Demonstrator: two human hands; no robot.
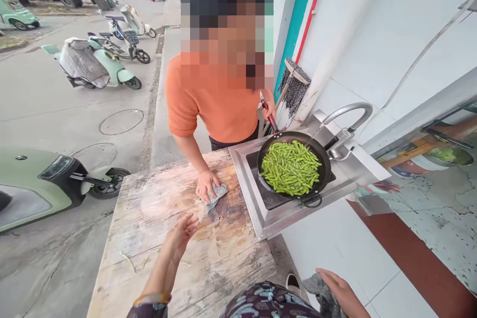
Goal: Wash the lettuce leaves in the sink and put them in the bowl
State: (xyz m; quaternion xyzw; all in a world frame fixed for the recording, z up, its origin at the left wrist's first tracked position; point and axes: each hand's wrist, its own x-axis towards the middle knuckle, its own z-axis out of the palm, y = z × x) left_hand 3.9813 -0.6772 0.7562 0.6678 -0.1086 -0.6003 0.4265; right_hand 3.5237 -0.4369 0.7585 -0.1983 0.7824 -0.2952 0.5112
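My left hand (181,233) hovers over the wooden-patterned table (141,238) with nothing in it, its fingers loosely apart. Just beyond it, another person's hand (207,185) presses a grey cloth (216,198) onto the tabletop. Low at the right, my right hand (343,292) holds a second, darker grey cloth (322,292) beside my body; part of the grip is hidden behind the cloth. A few thin green scraps (128,261) lie on the table left of my left forearm.
Right of the table, a black wok (328,169) full of green pods (290,166) rests over a steel sink (257,223) under a curved faucet (348,109). The person in orange (223,104) grips its handle. Scooters (100,64) stand left; a mop (296,87) leans behind.
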